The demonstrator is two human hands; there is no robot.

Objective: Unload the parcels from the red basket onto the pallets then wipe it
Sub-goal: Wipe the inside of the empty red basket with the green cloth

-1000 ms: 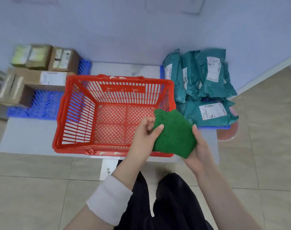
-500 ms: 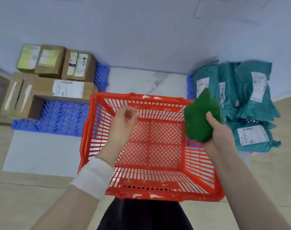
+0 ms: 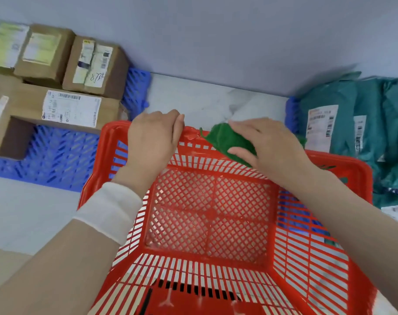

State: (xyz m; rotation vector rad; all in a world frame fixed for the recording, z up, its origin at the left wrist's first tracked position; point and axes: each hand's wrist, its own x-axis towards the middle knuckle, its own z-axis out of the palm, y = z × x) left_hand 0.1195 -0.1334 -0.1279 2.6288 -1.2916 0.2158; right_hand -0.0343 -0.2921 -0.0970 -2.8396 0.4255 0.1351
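The red basket stands on a pale marble-look surface, with nothing inside it. My left hand grips the basket's far rim near its left corner. My right hand presses a green cloth against the same far rim, fingers spread over the cloth. Brown cardboard parcels lie on a blue pallet at the left. Teal bagged parcels with white labels are stacked at the right on another blue pallet.
A pale wall runs along the back behind both pallets. Bare marble-look surface shows between the pallets behind the basket. A white cuff covers my left wrist.
My left hand went from hovering over the basket to gripping its far rim. My right hand brought the green cloth from the right side down onto the far rim. The view moved closer.
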